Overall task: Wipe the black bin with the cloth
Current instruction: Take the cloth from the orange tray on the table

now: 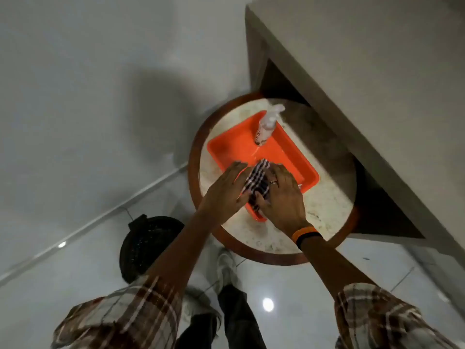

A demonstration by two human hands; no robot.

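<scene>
A black-and-white checked cloth (257,181) is held between my two hands over the near end of an orange tray (234,147). My left hand (227,190) presses against the cloth's left side, and my right hand (280,197), with a ring and an orange-and-black wristband, grips it from the right. The black bin (143,244), round with a perforated wall, stands on the floor below and left of the table, partly hidden by my left forearm.
The tray rests on a round stone-topped table (327,187) with a brown rim. A white spray bottle (266,127) stands in the tray's far corner. A grey counter (364,84) overhangs the table on the right. Glossy white floor tiles (75,122) lie around.
</scene>
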